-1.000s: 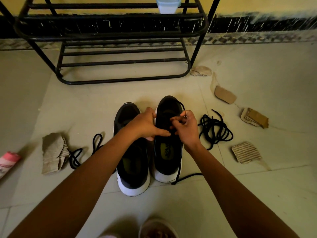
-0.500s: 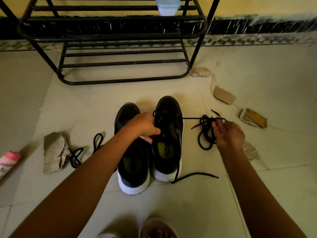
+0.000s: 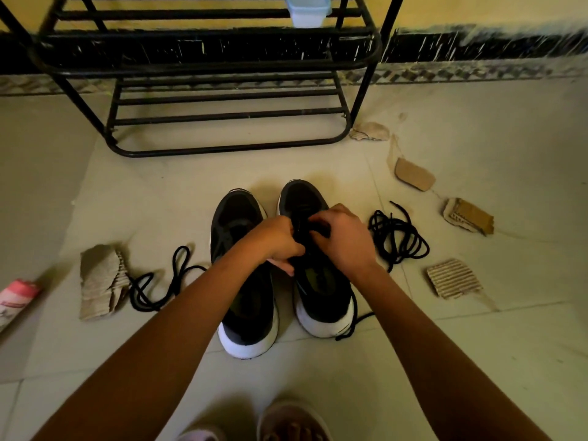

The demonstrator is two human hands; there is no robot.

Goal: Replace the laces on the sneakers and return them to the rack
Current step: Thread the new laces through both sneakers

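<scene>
Two black sneakers with white soles stand side by side on the tiled floor, toes pointing away from me: the left sneaker (image 3: 245,275) and the right sneaker (image 3: 318,288). My left hand (image 3: 273,240) grips the right sneaker's inner edge at the eyelets. My right hand (image 3: 343,240) pinches a black lace at the same eyelets, its fingers curled over the tongue. One end of that lace (image 3: 353,323) trails past the heel onto the floor. A loose black lace (image 3: 397,237) lies coiled to the right, another loose lace (image 3: 159,281) to the left.
The black metal shoe rack (image 3: 222,116) stands against the wall ahead, with a pale plastic box (image 3: 307,9) on an upper shelf. Torn cardboard pieces (image 3: 98,281) lie left and right of the sneakers. A pink packet (image 3: 16,297) lies far left. My slippered feet (image 3: 286,421) show below.
My right hand pulled the lace out to the right half a second ago and has come back to the right sneaker's eyelets. My left hand stayed on the sneaker.
</scene>
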